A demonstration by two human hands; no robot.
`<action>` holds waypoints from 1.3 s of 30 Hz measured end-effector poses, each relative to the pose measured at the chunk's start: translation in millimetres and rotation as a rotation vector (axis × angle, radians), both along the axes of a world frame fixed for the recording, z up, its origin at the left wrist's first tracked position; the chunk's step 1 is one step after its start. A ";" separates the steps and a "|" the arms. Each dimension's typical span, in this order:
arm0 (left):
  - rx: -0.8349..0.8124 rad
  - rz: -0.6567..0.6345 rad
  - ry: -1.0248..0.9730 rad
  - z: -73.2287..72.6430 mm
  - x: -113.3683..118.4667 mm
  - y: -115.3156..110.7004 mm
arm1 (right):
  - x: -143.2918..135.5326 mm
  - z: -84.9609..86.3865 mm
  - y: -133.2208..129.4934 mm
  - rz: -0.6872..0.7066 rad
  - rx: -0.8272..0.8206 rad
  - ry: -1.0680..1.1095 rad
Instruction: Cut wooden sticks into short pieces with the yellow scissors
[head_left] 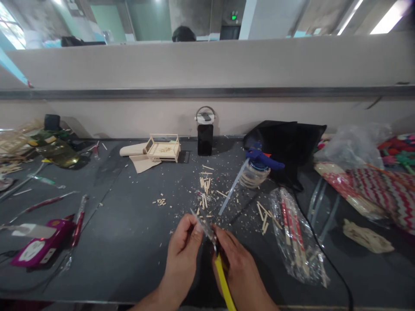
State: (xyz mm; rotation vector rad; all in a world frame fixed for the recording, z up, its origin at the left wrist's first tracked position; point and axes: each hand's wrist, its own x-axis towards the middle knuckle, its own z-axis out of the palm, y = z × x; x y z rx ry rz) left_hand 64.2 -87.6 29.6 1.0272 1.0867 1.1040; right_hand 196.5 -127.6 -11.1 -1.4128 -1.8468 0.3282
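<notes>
Near the front middle of the dark table, my right hand (pixel 235 255) is closed on a yellow-handled cutting tool (pixel 223 280), whose metal jaws point up and left. My left hand (pixel 183 248) is pinched beside the tool's tip, its thumb against the fingers; whatever it holds is too small to make out. Just beyond both hands lie short wooden sticks (pixel 205 185) among scattered chips. A small pile of cut wooden bits (pixel 161 201) sits to the left. Farther back stands a miniature wooden frame (pixel 164 148) beside rolled brown paper (pixel 132 150).
A black phone (pixel 205 140) stands against the wall. To the right are a blue glue gun (pixel 264 159) on a jar (pixel 254 175), a plastic bag of sticks (pixel 296 233) and a black cable (pixel 320 246). A magenta device (pixel 45 244) lies at left.
</notes>
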 end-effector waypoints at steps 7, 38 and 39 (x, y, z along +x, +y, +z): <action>0.006 0.025 -0.022 1.1 0.4 -0.8 | 0.4 -1.3 1.5 0.020 -0.002 0.010; 0.038 -0.032 -0.014 3.4 -8.8 14.1 | 3.9 8.3 1.4 -0.006 -0.130 0.259; 0.039 -0.038 -0.016 4.0 -9.1 15.1 | 4.4 8.6 0.8 0.004 -0.132 0.259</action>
